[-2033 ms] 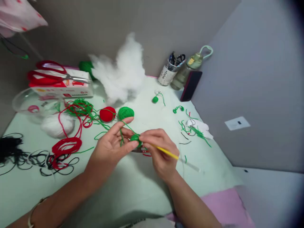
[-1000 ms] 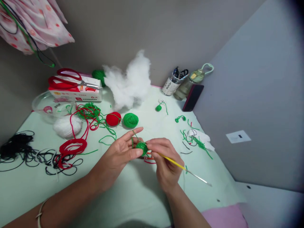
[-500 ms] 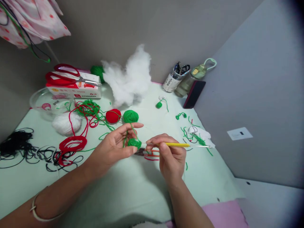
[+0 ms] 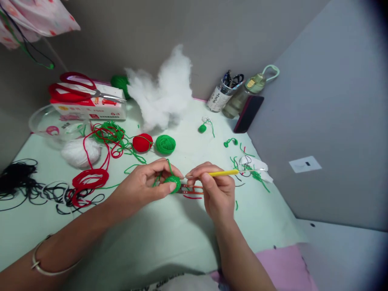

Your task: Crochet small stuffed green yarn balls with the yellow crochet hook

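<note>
Between the thumb and fingers of my left hand (image 4: pixel 148 182) is a small green crochet piece (image 4: pixel 173 184). A strand of green yarn runs up over the left fingers. My right hand (image 4: pixel 216 188) is closed on a crochet hook (image 4: pixel 224 173) with a yellow handle, held level like a pencil. Its thin metal tip points left and reaches the edge of the green piece; whether it is inside a stitch I cannot tell. Behind and below the hands lie orange-handled thread snips (image 4: pixel 192 189), partly hidden by my fingers.
Beyond the hands sit a green yarn ball (image 4: pixel 165 144), a red yarn ball (image 4: pixel 142 142) and white stuffing (image 4: pixel 165 95). Red scissors (image 4: pixel 75 89) rest on a box at left, above tangled black yarn (image 4: pixel 18 178). A bottle (image 4: pixel 238 101) and phone (image 4: pixel 249 114) stand back right.
My left fingers have curled in, the index finger no longer stretched out. The green piece has turned slightly, and the hook stays at its edge. The whole view has shifted a little.
</note>
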Tool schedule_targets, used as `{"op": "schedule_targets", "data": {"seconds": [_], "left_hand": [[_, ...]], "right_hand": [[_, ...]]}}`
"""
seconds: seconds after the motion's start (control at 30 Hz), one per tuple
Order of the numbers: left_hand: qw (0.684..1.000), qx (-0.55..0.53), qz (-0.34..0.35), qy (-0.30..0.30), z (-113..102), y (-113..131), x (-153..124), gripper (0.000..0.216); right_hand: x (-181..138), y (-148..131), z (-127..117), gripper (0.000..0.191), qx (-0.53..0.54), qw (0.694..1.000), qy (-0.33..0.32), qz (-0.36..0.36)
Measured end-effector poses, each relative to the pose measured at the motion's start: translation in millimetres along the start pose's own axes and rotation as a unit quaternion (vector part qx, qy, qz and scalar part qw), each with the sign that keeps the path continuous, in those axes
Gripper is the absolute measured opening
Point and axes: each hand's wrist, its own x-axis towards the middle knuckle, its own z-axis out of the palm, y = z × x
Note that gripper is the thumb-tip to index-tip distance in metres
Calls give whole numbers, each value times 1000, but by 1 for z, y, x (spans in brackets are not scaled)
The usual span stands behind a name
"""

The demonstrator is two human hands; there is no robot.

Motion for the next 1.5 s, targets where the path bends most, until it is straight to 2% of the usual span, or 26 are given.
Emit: {"op": "schedule_targets", "data": {"seconds": [0.17,0.37,0.43,0.57,0.67,0.77,0.9,1.0,1.2,1.33,1.5], "left_hand": [[997,-64,-40,34,9,-8,0,15],[995,-84,-27,54,13,-9,1,15],[992,-107,-7,58,14,-6,1,19],[988,-131,6,81,17,-2,1,41],[987,-120,11,108,20,1,0,50],[989,-87,12,122,20,4,-1,55],[993,-19,6,120,16,5,-2,59],[993,23,2,116,14,5,-2,58],[991,51,8,120,10,7,-2,48],[994,7,3,113,9,5,0,45],[991,-111,-23,77,13,-2,1,59]], "right_hand": [[2,4,1,14,-8,1000,12,0],[1,1,4,18,-40,999,14,8],[0,0,5,18,-50,998,21,-9],[-2,-2,6,16,-79,994,16,-74],[-2,-4,6,16,-112,988,9,-111],[-2,-5,5,17,-138,984,1,-114],[-1,-5,2,17,-126,987,-1,-95],[-1,-4,1,17,-92,994,6,-50],[-2,-1,0,15,-24,1000,19,-2],[-1,-3,1,15,-29,999,21,-9],[-3,-7,4,19,-103,992,1,-73]]}}
